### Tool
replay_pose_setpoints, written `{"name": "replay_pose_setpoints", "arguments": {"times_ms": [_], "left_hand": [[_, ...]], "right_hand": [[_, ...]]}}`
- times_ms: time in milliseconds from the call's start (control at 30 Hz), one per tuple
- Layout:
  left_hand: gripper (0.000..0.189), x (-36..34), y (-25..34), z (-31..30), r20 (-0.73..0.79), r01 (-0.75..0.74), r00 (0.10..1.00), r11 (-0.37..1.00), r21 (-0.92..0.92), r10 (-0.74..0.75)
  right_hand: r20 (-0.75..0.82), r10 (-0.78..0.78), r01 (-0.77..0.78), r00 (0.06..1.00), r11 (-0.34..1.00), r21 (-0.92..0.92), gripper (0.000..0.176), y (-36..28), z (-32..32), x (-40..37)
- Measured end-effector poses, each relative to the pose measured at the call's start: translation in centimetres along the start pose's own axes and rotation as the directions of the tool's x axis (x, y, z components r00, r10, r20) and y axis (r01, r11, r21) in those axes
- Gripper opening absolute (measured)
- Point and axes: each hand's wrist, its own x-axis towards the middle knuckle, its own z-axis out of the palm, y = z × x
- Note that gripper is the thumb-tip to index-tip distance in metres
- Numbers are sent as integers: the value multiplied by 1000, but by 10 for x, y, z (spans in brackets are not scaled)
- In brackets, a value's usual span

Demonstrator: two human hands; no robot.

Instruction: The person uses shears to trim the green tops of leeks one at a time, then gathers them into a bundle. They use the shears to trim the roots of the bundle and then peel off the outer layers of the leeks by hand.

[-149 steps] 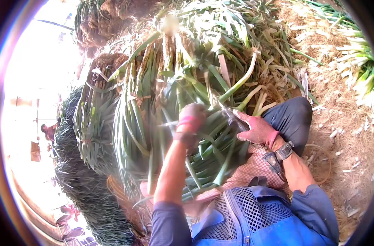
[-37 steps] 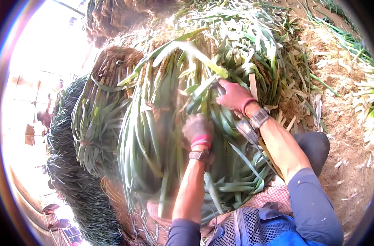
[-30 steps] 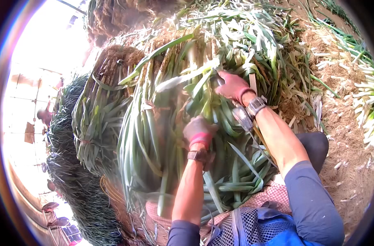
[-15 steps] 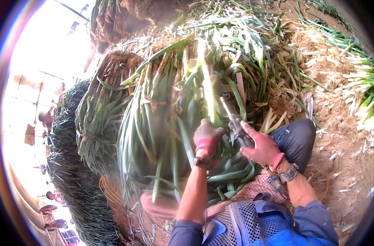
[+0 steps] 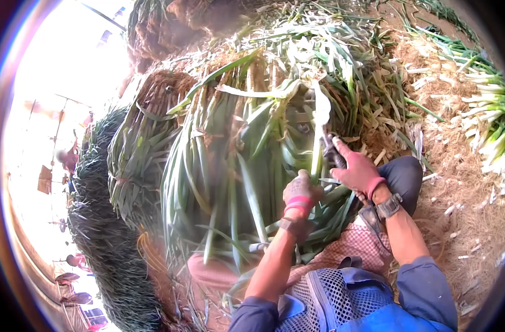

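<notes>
I am gripping a green onion stalk (image 5: 318, 145) in my left hand (image 5: 301, 192), fingers closed round it low down, where its leaves are meeting the heap on my lap. The stalk is rising pale and nearly upright from my fist, and its top is folding over against the pile behind. Just beside it, my right hand (image 5: 358, 172) is wrapping round a dark tool (image 5: 334, 156), with the forefinger lying along it and the tip touching the stalk; the tool is too blurred for me to tell its kind. Both hands are wearing reddish gloves, and a wristwatch (image 5: 389, 206) is sitting on my right wrist. The big bundle of green onions (image 5: 236, 166) is lying across my knees, its long leaves spilling toward me over a checked cloth (image 5: 363, 243). A second bundle (image 5: 136, 149) is lying alongside it on the left. Off to my right, the straw-strewn ground (image 5: 462, 210) is carrying a row of trimmed onions (image 5: 493, 122), well apart from my hands.
</notes>
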Motion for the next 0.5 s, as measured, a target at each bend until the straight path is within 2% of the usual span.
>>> {"name": "replay_pose_setpoints", "arguments": {"times_ms": [67,100,133,167,200,267,300,333,400,433,467,500], "left_hand": [[45,2,1,7,11,24,1000,998,-54,-24],[45,-3,7,4,13,28,1000,998,-54,-27],[44,-9,15,0,51,-26,998,1000,-10,26],[42,-12,22,-3,89,-86,993,996,33,82],[42,-15,27,4,94,-135,987,991,23,132],[50,-16,32,13,222,-176,959,984,-24,177],[43,-23,32,19,189,-246,952,969,-6,242],[43,-20,30,19,190,-245,952,970,-6,242],[40,-9,23,15,321,-310,906,949,61,275],[41,-4,21,3,340,-276,909,959,59,241],[43,9,8,12,308,-304,909,952,31,281],[46,8,4,2,257,-268,924,959,-87,282]], "right_hand": [[12,-14,13,1000,998,67,93,15,0,4],[88,-74,63,993,991,120,93,11,-4,-2],[164,-135,106,977,979,176,94,7,-6,-10],[142,-216,191,966,967,168,92,24,13,-4],[143,-216,191,966,967,169,92,18,10,-3],[41,-78,75,996,994,73,93,3,4,0],[-23,-80,81,997,996,38,92,3,8,6],[14,-119,117,993,989,94,90,4,7,10],[111,-209,184,972,963,196,90,3,8,15],[111,-206,181,972,964,196,90,-5,5,15],[105,-110,100,988,990,98,91,-17,0,15],[90,-15,15,996,1000,-1,91,-24,-2,15]]}}
